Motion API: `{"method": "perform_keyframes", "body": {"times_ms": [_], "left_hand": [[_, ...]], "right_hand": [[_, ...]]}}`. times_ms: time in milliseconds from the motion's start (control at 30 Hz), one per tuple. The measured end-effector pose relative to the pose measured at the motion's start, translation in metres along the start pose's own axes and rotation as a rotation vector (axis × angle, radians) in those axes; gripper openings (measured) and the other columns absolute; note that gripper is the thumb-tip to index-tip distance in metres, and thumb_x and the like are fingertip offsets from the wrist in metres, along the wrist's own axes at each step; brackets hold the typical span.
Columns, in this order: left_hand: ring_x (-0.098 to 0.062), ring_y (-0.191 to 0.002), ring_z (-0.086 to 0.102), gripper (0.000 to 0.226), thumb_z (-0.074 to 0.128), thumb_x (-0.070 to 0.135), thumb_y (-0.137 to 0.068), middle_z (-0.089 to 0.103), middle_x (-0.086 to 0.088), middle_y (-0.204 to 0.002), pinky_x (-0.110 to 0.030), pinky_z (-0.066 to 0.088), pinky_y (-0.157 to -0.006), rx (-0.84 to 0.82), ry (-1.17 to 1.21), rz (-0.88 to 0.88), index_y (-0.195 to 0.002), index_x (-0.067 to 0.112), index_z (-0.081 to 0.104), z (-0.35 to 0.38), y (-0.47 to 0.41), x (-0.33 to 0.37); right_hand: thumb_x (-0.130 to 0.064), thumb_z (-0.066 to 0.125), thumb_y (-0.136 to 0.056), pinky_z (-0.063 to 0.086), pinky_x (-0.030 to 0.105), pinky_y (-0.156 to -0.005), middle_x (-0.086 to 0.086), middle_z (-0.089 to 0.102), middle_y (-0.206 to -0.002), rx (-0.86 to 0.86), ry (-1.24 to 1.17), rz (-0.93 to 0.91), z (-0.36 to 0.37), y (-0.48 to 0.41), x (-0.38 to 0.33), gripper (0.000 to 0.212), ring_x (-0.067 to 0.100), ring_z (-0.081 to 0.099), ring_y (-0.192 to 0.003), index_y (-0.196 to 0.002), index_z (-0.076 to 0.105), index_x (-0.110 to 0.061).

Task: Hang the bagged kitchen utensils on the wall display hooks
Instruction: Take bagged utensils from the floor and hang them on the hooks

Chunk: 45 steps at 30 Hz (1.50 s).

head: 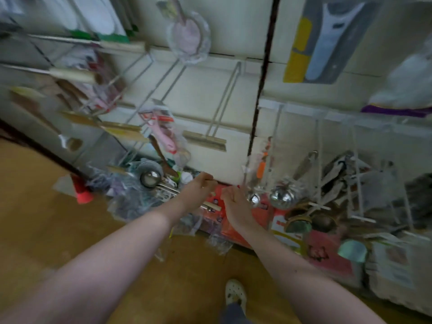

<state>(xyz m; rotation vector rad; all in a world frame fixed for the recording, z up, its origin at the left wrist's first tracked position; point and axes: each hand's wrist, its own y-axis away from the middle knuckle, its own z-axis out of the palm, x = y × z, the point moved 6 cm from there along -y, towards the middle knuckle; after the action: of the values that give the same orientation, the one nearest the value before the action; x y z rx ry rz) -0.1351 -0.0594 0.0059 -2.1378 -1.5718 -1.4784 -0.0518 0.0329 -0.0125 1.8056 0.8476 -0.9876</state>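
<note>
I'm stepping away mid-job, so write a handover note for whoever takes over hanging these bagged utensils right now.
Left hand: low at the foot of the cream wall, fingers curled; blur hides any grip.
Right hand: beside it, curled, close to a hanging clear-bagged shiny steel ladle; hold unclear.
Done: a bagged pink-handled tool and a bagged pink round utensil hang on hooks.
Left: the heap of clear-bagged utensils on the brown floor; the long white wire hook above the hands is bare.

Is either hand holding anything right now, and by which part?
Cannot tell. The left hand and right hand both have curled fingers low over the utensil pile, but blur hides any grip.
</note>
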Motion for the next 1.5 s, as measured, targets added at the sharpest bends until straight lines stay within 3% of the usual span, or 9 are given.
{"method": "perform_keyframes", "body": {"times_ms": [133, 233, 467, 633, 800, 900, 1100, 1267, 1500], "left_hand": [[-0.029, -0.100, 0.063, 0.036, 0.054, 0.031, -0.095, 0.064, -0.012, -0.111, -0.038, 0.050, -0.086, 0.052, 0.060, -0.041, -0.125, 0.011, 0.048, -0.041, 0.033, -0.039], [-0.025, -0.094, 0.062, 0.036, 0.059, 0.033, -0.092, 0.064, -0.009, -0.103, -0.036, 0.050, -0.085, 0.145, 0.131, -0.094, -0.120, 0.012, 0.051, -0.080, 0.059, -0.073], [-0.024, -0.096, 0.060, 0.023, 0.059, 0.026, -0.093, 0.060, -0.010, -0.104, -0.042, 0.048, -0.093, 0.318, 0.282, -0.171, -0.110, 0.016, 0.048, -0.171, 0.146, -0.187], [-0.024, -0.086, 0.059, 0.026, 0.059, 0.024, -0.093, 0.060, -0.011, -0.099, -0.039, 0.049, -0.083, 0.459, 0.407, -0.283, -0.112, 0.010, 0.048, -0.227, 0.232, -0.284], [-0.015, -0.071, 0.059, 0.023, 0.055, 0.026, -0.096, 0.060, -0.004, -0.097, -0.017, 0.048, -0.055, 0.653, 0.468, -0.368, -0.112, 0.013, 0.047, -0.296, 0.337, -0.371], [-0.020, -0.072, 0.063, 0.027, 0.054, 0.024, -0.096, 0.062, -0.008, -0.097, -0.028, 0.052, -0.063, 0.805, 0.555, -0.414, -0.113, 0.005, 0.049, -0.323, 0.401, -0.420], [-0.022, -0.077, 0.062, 0.032, 0.051, 0.029, -0.097, 0.063, -0.012, -0.100, -0.031, 0.047, -0.071, 0.985, 0.812, -0.524, -0.122, 0.008, 0.049, -0.316, 0.479, -0.494], [-0.018, -0.075, 0.060, 0.043, 0.051, 0.032, -0.097, 0.064, -0.011, -0.103, -0.034, 0.049, -0.076, 1.006, 0.972, -0.632, -0.129, 0.004, 0.048, -0.289, 0.493, -0.541], [-0.016, -0.076, 0.061, 0.048, 0.056, 0.035, -0.094, 0.064, -0.009, -0.103, -0.025, 0.046, -0.062, 1.013, 1.166, -0.747, -0.131, 0.006, 0.048, -0.277, 0.472, -0.588]], "right_hand": [[-0.016, 0.036, -0.102, 0.035, 0.020, -0.077, 0.004, 0.056, -0.104, -0.059, 0.000, -0.082, 0.056, 0.007, -0.034, 0.023, 0.015, 0.051, -0.096, -0.109, 0.056, -0.007], [-0.020, 0.037, -0.102, 0.032, 0.021, -0.072, 0.001, 0.054, -0.103, -0.132, 0.047, -0.095, 0.101, 0.015, -0.049, 0.019, 0.019, 0.054, -0.101, -0.108, 0.053, -0.012], [-0.032, 0.038, -0.101, 0.037, 0.030, -0.086, 0.014, 0.059, -0.120, -0.289, 0.234, -0.213, 0.221, 0.057, -0.091, 0.035, 0.030, 0.053, -0.114, -0.121, 0.052, -0.006], [-0.036, 0.036, -0.101, 0.041, 0.031, -0.083, 0.005, 0.060, -0.111, -0.418, 0.366, -0.269, 0.328, 0.108, -0.109, 0.035, 0.024, 0.056, -0.103, -0.120, 0.051, -0.011], [-0.034, 0.039, -0.100, 0.044, 0.036, -0.093, 0.006, 0.060, -0.114, -0.544, 0.432, -0.364, 0.435, 0.165, -0.132, 0.032, 0.025, 0.057, -0.106, -0.121, 0.049, -0.012], [-0.032, 0.041, -0.100, 0.044, 0.031, -0.087, 0.004, 0.060, -0.108, -0.644, 0.448, -0.441, 0.491, 0.197, -0.144, 0.031, 0.022, 0.058, -0.100, -0.120, 0.050, -0.010], [-0.032, 0.044, -0.099, 0.044, 0.021, -0.061, -0.003, 0.057, -0.092, -0.790, 0.551, -0.475, 0.570, 0.237, -0.136, 0.021, 0.014, 0.056, -0.078, -0.113, 0.049, -0.016], [-0.030, 0.047, -0.098, 0.050, 0.038, -0.086, -0.001, 0.058, -0.096, -0.856, 0.650, -0.411, 0.606, 0.239, -0.114, 0.023, 0.020, 0.060, -0.088, -0.117, 0.048, -0.017], [-0.029, 0.046, -0.099, 0.051, 0.043, -0.086, -0.005, 0.056, -0.089, -0.937, 0.767, -0.326, 0.672, 0.204, -0.098, 0.027, 0.029, 0.062, -0.091, -0.122, 0.048, -0.015]]}}
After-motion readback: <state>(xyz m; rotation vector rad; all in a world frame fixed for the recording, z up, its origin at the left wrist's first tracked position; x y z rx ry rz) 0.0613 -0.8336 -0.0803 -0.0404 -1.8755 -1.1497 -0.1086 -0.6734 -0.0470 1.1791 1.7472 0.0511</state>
